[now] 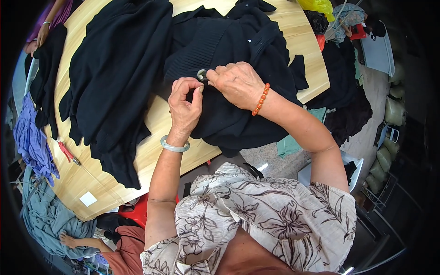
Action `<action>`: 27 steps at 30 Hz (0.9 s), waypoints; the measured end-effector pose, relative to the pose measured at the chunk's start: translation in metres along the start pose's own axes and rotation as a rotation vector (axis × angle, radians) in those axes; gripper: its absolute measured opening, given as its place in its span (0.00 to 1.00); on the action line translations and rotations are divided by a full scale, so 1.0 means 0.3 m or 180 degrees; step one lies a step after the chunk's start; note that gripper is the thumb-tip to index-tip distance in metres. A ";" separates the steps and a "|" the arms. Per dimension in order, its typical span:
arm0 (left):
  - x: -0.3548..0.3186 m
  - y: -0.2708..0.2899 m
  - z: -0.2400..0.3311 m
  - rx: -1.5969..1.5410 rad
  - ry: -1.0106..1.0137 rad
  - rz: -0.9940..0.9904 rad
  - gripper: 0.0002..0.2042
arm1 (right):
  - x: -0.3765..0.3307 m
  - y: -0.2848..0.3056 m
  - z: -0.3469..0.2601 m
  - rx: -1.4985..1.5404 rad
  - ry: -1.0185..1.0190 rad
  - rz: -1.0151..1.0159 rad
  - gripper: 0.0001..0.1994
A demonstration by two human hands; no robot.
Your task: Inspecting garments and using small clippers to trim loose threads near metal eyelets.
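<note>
A black knit garment (270, 50) with a ribbed band (197, 57) lies bunched at the table's near edge, directly under both my hands. My right hand (239, 85), with an orange bead bracelet at the wrist, is closed on a small round shiny grey piece (202, 74); its kind is too small to make out. Just left of it, my left hand (184, 103) pinches thumb and forefinger together close to the garment. Whatever lies between those fingertips is hidden. A pale bangle (175, 144) circles my left wrist.
Another heap of black garments (121, 68) covers the wooden table (103, 178) on the left. Beyond it lie a red-handled tool (68, 153) and a white paper square (88, 199). Other people's hands (42, 34) show at the left side. Dark clothes (343, 110) hang at right.
</note>
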State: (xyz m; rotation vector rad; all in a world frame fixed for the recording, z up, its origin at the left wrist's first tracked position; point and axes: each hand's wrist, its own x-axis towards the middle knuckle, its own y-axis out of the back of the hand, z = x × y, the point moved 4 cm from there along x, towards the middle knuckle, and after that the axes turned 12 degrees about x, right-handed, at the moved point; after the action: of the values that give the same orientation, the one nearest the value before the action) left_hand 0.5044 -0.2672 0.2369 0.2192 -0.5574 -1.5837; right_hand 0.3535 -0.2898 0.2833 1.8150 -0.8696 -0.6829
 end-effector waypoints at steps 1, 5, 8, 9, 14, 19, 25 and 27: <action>0.001 0.002 0.007 -0.0009 -0.0041 -0.0036 0.04 | -0.001 -0.001 0.002 -0.0001 -0.0005 0.0027 0.09; -0.034 0.034 0.076 -0.0353 -0.0125 -0.0460 0.03 | -0.006 0.038 0.018 0.0427 -0.0403 0.0456 0.11; -0.105 0.089 0.061 -0.0271 0.0002 -0.1406 0.06 | -0.024 0.090 0.046 0.0856 -0.0885 0.0734 0.15; -0.142 0.089 0.007 -0.0257 0.0302 -0.1547 0.06 | -0.023 0.108 0.047 0.1000 -0.0955 0.0743 0.16; -0.087 0.101 -0.118 -0.0326 0.1237 -0.0066 0.07 | 0.027 0.068 -0.047 0.0790 -0.0804 0.0733 0.18; 0.026 -0.017 -0.123 -0.0880 0.1388 -0.0369 0.16 | 0.061 -0.020 -0.019 0.0578 -0.1054 0.0402 0.16; 0.024 -0.013 -0.085 -0.1398 0.1312 -0.0417 0.17 | 0.034 0.019 0.051 0.1974 -0.0998 0.0605 0.19; 0.014 0.013 -0.062 -0.1499 0.1346 -0.0400 0.13 | 0.013 0.016 0.086 0.3248 -0.1177 0.0403 0.20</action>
State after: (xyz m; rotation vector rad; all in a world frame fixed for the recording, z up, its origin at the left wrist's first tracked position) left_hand 0.5160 -0.2754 0.2235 0.2252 0.1628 -1.6805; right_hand 0.3347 -0.3078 0.2781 2.5092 -1.7885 -0.5259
